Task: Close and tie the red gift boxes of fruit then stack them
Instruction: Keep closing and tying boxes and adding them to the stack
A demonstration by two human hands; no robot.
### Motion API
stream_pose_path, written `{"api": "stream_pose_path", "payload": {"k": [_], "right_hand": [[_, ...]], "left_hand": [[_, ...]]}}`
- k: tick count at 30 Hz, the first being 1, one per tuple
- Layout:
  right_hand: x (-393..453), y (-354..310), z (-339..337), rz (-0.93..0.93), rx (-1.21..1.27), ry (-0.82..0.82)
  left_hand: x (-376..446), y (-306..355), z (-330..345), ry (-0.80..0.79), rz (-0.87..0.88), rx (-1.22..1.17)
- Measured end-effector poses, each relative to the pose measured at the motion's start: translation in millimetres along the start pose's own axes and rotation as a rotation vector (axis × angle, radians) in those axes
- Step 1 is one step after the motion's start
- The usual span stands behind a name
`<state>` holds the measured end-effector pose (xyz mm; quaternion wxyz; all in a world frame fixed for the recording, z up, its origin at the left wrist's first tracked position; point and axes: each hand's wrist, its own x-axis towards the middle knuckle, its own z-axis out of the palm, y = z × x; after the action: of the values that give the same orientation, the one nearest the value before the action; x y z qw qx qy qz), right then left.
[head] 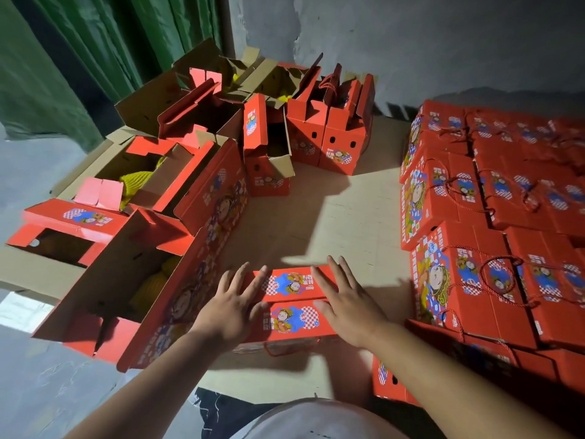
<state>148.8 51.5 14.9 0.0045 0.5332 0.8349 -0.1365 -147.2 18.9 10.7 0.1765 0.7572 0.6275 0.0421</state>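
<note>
Red cardboard gift box [292,307] sits on the floor sheet directly before the person, both lid flaps down. Left hand [232,304] and right hand [346,307] press flat on the flaps, fingers spread, gripping nothing. Risk: flaps may spring open once pressure lifts, as the cord [285,350] hangs untied.

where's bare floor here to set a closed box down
The cardboard floor is bare between the open boxes on the left and the closed stack on the right, beyond the box under both hands. Both sides are packed tight.
</note>
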Motion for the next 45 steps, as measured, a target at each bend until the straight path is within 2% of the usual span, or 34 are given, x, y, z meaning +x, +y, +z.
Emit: {"api": "stream_pose_path", "payload": {"k": [8,11,13,16,18,20,22,27,29,33,36,39,43,45], "right_hand": [[-27.0,-5.1,6.8,-0.026,0.014,0.0],[-34.8,-4.0,4.5,-0.015,0.103,-0.022],[-37.8,-3.9,5.1,0.032,0.219,-0.015],[-44.2,-2.4,9.5,0.096,0.349,-0.013],[-48.1,0.0,14.1,0.101,0.371,0.004],[-49.9,1.4,20.3,0.093,0.352,0.02],[-48.9,-0.4,25.7,0.098,0.284,0.028],[-44.6,-15.6,29.6,0.183,-0.096,0.134],[-45.3,-23.9,31.6,0.161,-0.122,0.156],[-42.5,-55.0,36.4,-0.016,-0.089,0.218],[-23.3,-63.2,21.7,-0.007,-0.026,0.22],[16.1,-51.8,-9.5,0.055,0.039,0.132],[69.7,-34.0,-45.2,0.248,0.218,-0.196],[84.5,-32.0,-50.5,0.298,0.262,-0.302]], "left_hand": [[-10.0,0.5,10.3,0.04,-0.024,-0.074],[-12.2,5.4,9.7,0.091,-0.079,-0.146],[-16.9,8.3,12.7,0.147,-0.206,-0.294],[-27.6,13.9,19.0,0.243,-0.408,-0.667],[-33.5,16.5,23.2,0.293,-0.451,-0.88],[-39.5,18.1,26.1,0.299,-0.435,-0.974],[-43.8,18.3,27.4,0.272,-0.388,-0.949],[-44.4,13.9,20.5,0.187,-0.378,-0.901],[-49.6,15.9,20.8,0.187,-0.396,-0.889],[-69.2,21.4,31.4,0.223,-0.34,-0.777],[-82.3,23.0,30.8,0.223,-0.298,-0.79],[-87.4,22.6,28.2,0.21,-0.281,-0.751],[-87.4,20.0,24.1,0.228,-0.252,-0.688],[-87.8,19.4,23.1,0.222,-0.246,-0.682]]}}
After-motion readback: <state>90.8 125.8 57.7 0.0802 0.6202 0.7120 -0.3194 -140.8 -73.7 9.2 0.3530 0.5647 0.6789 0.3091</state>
